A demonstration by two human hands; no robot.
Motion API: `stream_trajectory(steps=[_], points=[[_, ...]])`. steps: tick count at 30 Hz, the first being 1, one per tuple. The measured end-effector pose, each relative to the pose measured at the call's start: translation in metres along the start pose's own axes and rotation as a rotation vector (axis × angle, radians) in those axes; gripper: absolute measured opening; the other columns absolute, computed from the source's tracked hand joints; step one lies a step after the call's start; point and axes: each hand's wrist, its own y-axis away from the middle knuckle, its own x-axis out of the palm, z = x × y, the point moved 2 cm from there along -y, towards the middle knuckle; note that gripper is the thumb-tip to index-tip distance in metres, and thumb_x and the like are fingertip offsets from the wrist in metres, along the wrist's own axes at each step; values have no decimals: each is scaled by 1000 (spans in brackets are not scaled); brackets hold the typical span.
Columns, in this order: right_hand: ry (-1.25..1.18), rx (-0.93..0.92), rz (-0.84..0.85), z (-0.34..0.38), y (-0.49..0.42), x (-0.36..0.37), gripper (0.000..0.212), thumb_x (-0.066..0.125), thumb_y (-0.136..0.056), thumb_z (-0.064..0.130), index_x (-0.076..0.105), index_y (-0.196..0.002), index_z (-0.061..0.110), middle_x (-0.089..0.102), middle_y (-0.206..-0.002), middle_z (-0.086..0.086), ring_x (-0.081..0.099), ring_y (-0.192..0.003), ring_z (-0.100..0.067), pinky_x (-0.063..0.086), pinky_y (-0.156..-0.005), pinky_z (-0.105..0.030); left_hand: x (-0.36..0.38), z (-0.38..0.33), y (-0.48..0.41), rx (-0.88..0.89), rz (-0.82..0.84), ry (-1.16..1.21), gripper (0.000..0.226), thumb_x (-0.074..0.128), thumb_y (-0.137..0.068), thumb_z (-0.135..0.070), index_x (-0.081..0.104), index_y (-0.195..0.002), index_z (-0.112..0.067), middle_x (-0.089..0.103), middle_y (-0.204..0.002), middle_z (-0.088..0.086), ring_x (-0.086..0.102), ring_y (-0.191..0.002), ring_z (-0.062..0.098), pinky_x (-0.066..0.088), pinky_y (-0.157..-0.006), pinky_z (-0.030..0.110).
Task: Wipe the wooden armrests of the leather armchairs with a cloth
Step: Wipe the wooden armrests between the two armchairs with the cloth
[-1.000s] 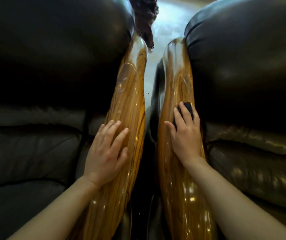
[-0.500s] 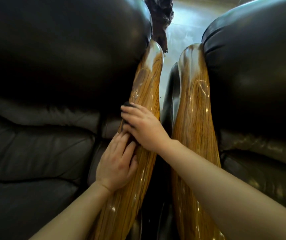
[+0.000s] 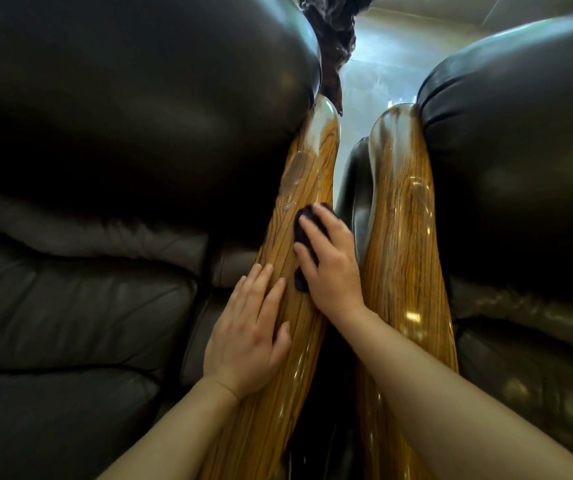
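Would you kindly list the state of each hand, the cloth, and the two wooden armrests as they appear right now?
right hand: flat, pressing the cloth onto the left armrest.
left hand: empty, palm down, resting on the left armrest.
cloth: dark, bunched under the right hand's fingers.
left armrest: glossy, with droplets and a wet smear ahead of the cloth.
right armrest: glossy, untouched by either hand.

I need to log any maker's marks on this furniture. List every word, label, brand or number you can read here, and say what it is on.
None: no text can be read anywhere in this view.
Left armrest: wood grain, glare and wet smears only.
Right armrest: grain and glare only.
Left armchair and right armchair: plain dark leather, no tag showing.
Cloth under the right hand: dark, no label showing.
Left hand: bare.
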Motion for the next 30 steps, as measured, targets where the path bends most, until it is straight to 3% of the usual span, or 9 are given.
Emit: stream_trajectory(steps=[2, 5, 8, 10, 12, 18, 20, 26, 30], points=[[-38, 200, -29, 6, -6, 7, 55, 61, -98, 27, 44, -149, 16, 30, -160, -2, 24, -148, -20, 25, -121, -39, 1, -1, 0, -13, 9, 5, 65, 41, -95, -42, 26, -153, -16, 20, -163, 8, 6, -153, 17, 15, -124, 40], [13, 180, -20, 8, 9, 12, 66, 63, -96, 31, 34, -154, 18, 21, -164, 0, 15, -151, -20, 17, -119, -32, -1, -3, -4, -40, 18, 28, 62, 40, -94, -46, 33, -148, -16, 25, -160, 10, 10, -153, 20, 21, -121, 43], [-21, 219, 4, -5, -2, 11, 67, 60, -97, 33, 31, -155, 17, 22, -163, -2, 19, -150, -21, 20, -119, -31, -4, -9, -28, -72, -24, 40, 53, 41, -92, -48, 43, -133, -15, 33, -151, 12, 21, -148, 25, 28, -116, 40], [-109, 390, -3, -14, -29, 11, 66, 56, -100, 36, 29, -156, 14, 24, -162, -5, 25, -148, -22, 24, -118, -33, -4, -12, -41, -78, -36, 44, 54, 42, -91, -48, 42, -133, -14, 32, -151, 12, 20, -148, 25, 26, -117, 40], [-122, 449, 13, -19, -51, 12, 65, 51, -102, 38, 27, -156, 10, 25, -162, -8, 26, -148, -24, 23, -117, -32, -3, -12, -47, -73, -46, 29, 57, 42, -92, -49, 41, -136, -14, 31, -153, 11, 18, -149, 24, 20, -118, 39], [12, 209, 61, 2, 4, 7, 66, 39, -101, 46, 23, -158, 17, 12, -167, 2, 7, -154, -22, 9, -121, -35, -6, -14, -46, -83, -36, 19, 60, 43, -91, -48, 40, -141, -14, 32, -156, 11, 15, -150, 20, 16, -118, 37], [11, 163, 89, -5, 0, 7, 64, 38, -101, 46, 24, -157, 19, 12, -167, 3, 7, -154, -22, 11, -122, -37, -7, -14, -46, -85, -31, 16, 59, 43, -91, -47, 41, -141, -14, 33, -155, 11, 16, -150, 20, 17, -118, 37], [-25, 319, 59, -38, -97, 21, 60, 39, -106, 38, 22, -157, 12, 16, -167, -7, 11, -154, -25, 10, -124, -39, -5, -13, -47, -82, -36, 28, 58, 44, -91, -47, 44, -139, -15, 33, -156, 10, 17, -151, 20, 22, -119, 39], [84, 232, 79, -43, -130, 24, 59, 38, -107, 36, 23, -157, 8, 15, -167, -10, 5, -155, -31, 6, -125, -42, -5, -13, -48, -72, -28, 13, 60, 44, -91, -46, 42, -142, -14, 31, -158, 11, 14, -151, 20, 19, -120, 40]])
